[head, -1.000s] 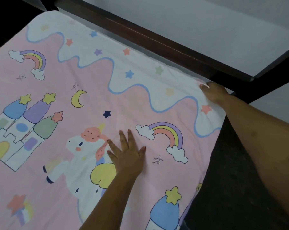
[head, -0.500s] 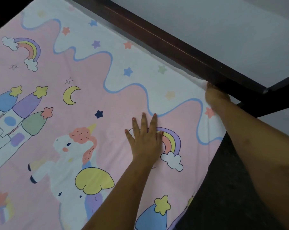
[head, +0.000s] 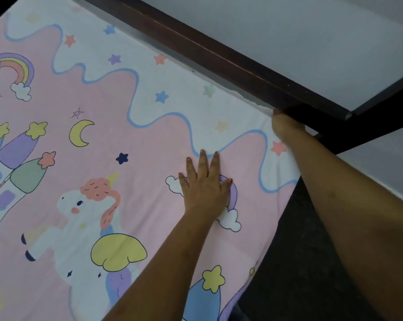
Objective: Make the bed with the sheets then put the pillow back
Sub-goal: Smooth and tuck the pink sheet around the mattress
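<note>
Since a second ago the left hand (head: 206, 188) has slid up the sheet (head: 149, 140) from beside the printed unicorn (head: 89, 218) onto the printed rainbow (head: 230, 195), toward the white wavy border. Pink and covered in cartoon prints, the sheet lies flat across the bed, its far edge running along the dark wooden bed frame (head: 230, 66). Palm down, that hand presses the cloth with fingers spread. At the sheet's far corner, the right hand (head: 286, 126) touches the fabric against the frame; whether it pinches the cloth cannot be told.
</note>
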